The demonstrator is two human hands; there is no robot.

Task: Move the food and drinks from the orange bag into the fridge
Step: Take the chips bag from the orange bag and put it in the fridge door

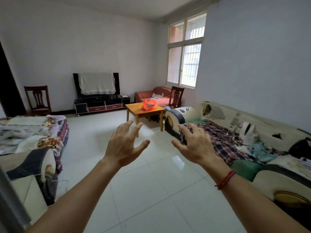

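At twelve o'clock a wooden table (134,110) is standing on the tiled floor (151,182), an orange bag (149,105) sitting on it.

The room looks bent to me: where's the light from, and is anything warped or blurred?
Head view: daylight comes from the window, its panes overexposed; the floor tiles mirror it as pale glare; the wide lens bows the walls and sofa toward the edges; the orange bag is small but sharp; the grey edge at lower left is blurred.
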